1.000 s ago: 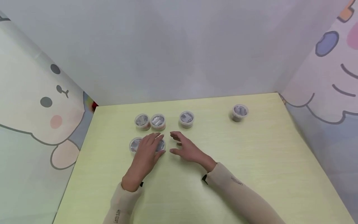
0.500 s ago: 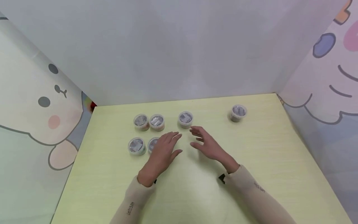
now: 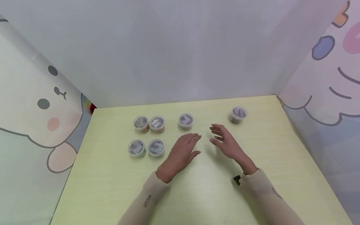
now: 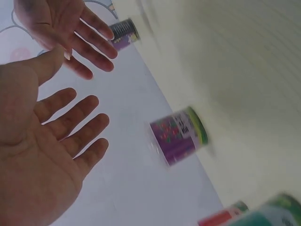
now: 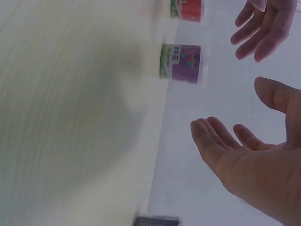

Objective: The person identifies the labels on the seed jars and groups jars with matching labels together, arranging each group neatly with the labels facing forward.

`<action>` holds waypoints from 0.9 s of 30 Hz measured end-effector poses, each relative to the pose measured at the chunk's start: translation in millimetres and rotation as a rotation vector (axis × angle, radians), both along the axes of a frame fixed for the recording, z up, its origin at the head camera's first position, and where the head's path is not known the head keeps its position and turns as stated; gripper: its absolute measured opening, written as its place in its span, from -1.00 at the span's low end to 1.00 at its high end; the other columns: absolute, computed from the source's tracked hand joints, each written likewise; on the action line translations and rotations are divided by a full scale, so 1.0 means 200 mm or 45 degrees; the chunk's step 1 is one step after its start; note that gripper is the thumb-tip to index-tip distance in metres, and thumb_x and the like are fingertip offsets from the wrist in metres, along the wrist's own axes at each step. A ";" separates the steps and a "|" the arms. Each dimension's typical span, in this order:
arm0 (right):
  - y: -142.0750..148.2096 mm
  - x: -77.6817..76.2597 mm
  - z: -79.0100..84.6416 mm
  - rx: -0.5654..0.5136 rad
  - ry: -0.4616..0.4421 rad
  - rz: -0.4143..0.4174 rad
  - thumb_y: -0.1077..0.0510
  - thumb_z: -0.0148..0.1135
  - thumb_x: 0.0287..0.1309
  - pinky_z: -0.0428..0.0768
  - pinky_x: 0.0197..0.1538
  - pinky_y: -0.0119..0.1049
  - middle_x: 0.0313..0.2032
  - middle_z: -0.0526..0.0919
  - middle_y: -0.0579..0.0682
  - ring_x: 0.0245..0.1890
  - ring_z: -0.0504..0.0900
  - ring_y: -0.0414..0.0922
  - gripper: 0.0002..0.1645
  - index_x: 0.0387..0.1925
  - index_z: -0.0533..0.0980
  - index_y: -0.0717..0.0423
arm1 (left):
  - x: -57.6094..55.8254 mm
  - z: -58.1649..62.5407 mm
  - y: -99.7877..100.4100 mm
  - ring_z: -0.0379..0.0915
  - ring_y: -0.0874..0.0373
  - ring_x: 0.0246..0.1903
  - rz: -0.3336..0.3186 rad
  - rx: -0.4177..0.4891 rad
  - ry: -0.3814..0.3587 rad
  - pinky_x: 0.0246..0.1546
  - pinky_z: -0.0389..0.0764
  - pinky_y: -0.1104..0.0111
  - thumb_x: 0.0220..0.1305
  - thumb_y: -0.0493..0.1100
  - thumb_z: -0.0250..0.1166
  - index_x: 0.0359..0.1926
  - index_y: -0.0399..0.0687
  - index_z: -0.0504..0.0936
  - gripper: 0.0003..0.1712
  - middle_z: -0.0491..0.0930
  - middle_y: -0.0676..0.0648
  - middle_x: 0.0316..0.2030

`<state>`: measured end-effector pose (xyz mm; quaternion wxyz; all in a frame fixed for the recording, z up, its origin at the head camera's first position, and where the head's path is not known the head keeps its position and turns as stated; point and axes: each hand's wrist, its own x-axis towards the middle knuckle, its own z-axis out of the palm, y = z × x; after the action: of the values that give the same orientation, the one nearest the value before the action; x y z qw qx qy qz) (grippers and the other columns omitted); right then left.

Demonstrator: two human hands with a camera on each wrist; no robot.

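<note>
My left hand [image 3: 180, 155] hovers over the middle of the table, its fingers loosely bent and holding nothing. To its left stands a lidded round tub [image 3: 156, 148], with another tub [image 3: 137, 148] close beside it. My right hand [image 3: 229, 145] is raised over the table further right, palm turned inward and holding nothing. Behind the hands is a tub with a purple label [image 3: 186, 121], whose label [image 4: 175, 136] faces the left wrist view. The far-right tub [image 3: 238, 115] stands beyond my right hand.
Two more tubs, one [image 3: 141, 124] touching or nearly touching the other [image 3: 157, 124], stand at the back left of the pale yellow table [image 3: 197, 200]. A grey-white wall [image 3: 180, 53] rises behind it, and printed cartoon panels flank both sides.
Both hands have moved to the right, away from the front-left pair of tubs, which now shows in full. The tubs keep their places on the table.
</note>
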<state>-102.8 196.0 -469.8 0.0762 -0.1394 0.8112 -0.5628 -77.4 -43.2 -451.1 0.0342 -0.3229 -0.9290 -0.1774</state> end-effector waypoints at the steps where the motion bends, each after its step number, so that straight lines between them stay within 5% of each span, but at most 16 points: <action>1: 0.02 0.00 0.00 0.001 -0.002 -0.011 0.36 0.22 0.48 0.38 0.45 0.32 0.43 0.36 0.44 0.46 0.35 0.39 -0.28 0.52 0.17 0.39 | -0.01 0.00 0.02 0.41 -0.04 0.40 -0.006 0.000 -0.012 0.48 0.38 0.10 0.43 -0.07 0.44 0.45 -0.16 0.46 -0.33 0.52 -0.14 0.38; 10: 0.17 -0.03 0.00 -0.007 -0.010 -0.159 0.39 0.19 0.48 0.40 0.46 0.25 0.42 0.37 0.47 0.46 0.34 0.41 -0.31 0.49 0.17 0.46 | -0.07 -0.03 0.18 0.32 0.02 0.48 -0.031 0.049 -0.156 0.53 0.31 0.16 0.50 -0.02 0.36 0.53 -0.11 0.38 -0.30 0.45 -0.10 0.46; 16: 0.27 -0.04 -0.01 -0.031 0.026 -0.274 0.44 0.16 0.46 0.50 0.22 -0.60 0.39 0.36 0.50 0.43 0.37 0.44 -0.37 0.44 0.20 0.52 | -0.10 -0.06 0.26 0.28 0.01 0.50 -0.031 0.174 -0.223 0.52 0.33 0.13 0.54 0.00 0.32 0.56 -0.10 0.33 -0.30 0.41 -0.09 0.49; 18: 0.29 -0.05 -0.01 -0.039 0.037 -0.313 0.45 0.16 0.45 0.45 0.12 -0.74 0.38 0.36 0.50 0.41 0.37 0.45 -0.40 0.42 0.22 0.52 | -0.11 -0.07 0.28 0.26 0.01 0.51 -0.016 0.229 -0.271 0.51 0.33 0.11 0.56 0.00 0.30 0.57 -0.10 0.31 -0.29 0.40 -0.09 0.50; 23: 0.34 -0.07 -0.02 -0.016 0.015 -0.432 0.45 0.17 0.45 0.49 0.09 -0.72 0.37 0.37 0.49 0.40 0.40 0.43 -0.40 0.41 0.22 0.50 | -0.14 -0.09 0.36 0.19 0.01 0.55 0.014 0.362 -0.415 0.54 0.29 0.11 0.59 0.02 0.24 0.61 -0.08 0.24 -0.27 0.30 -0.09 0.55; 27: 0.37 -0.09 -0.02 0.013 -0.042 -0.520 0.38 0.18 0.48 0.53 0.25 -0.51 0.41 0.34 0.42 0.43 0.39 0.37 -0.33 0.47 0.16 0.45 | -0.18 -0.10 0.42 0.12 0.01 0.58 0.019 0.515 -0.571 0.57 0.24 0.14 0.61 0.00 0.21 0.63 -0.07 0.17 -0.26 0.22 -0.11 0.58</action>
<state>-120.8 270.0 -473.5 -0.0254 0.0374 0.8242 -0.5645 -113.0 40.1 -471.2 -0.1069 -0.2555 -0.8615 -0.4256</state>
